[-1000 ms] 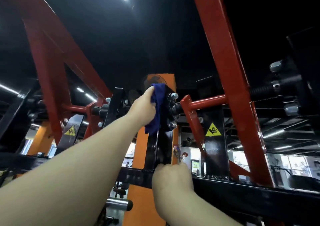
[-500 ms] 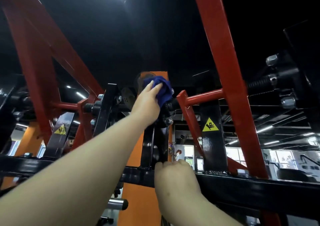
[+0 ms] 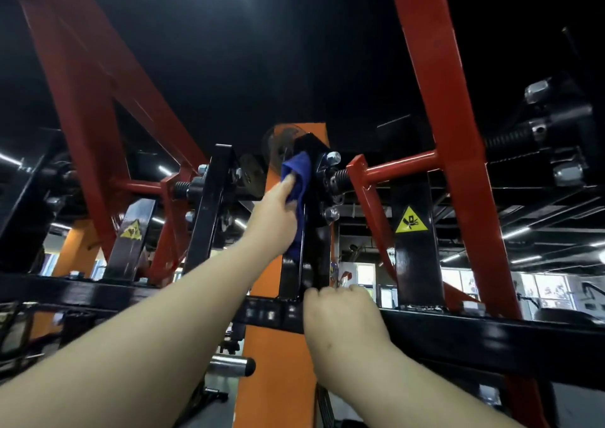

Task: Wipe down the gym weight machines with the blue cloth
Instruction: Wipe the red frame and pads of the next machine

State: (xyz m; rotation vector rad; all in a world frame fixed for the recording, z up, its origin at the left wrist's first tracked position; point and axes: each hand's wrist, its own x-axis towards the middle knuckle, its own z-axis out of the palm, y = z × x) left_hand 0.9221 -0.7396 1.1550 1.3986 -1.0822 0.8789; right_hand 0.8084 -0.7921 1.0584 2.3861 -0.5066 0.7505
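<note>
I look up into a red and black weight machine. My left hand (image 3: 273, 218) reaches up and presses the blue cloth (image 3: 298, 182) against the left face of a black upright bracket (image 3: 314, 231) at the centre. The cloth hangs folded from near the bracket's top down past my palm. My right hand (image 3: 340, 316) is closed around the black horizontal crossbar (image 3: 458, 332) at the foot of that bracket. Silver bolts (image 3: 333, 158) and a spring stick out on the bracket's right side.
Red frame beams (image 3: 438, 133) slant up on the right and left. A second black upright (image 3: 209, 205) stands left of the bracket, and another with a yellow pinch-warning sticker (image 3: 411, 221) stands right. An orange pillar (image 3: 271, 362) rises behind. A chrome handle (image 3: 229, 365) shows below.
My left hand slid the cloth from over the bracket's top down along its left face. My right hand kept its hold on the crossbar.
</note>
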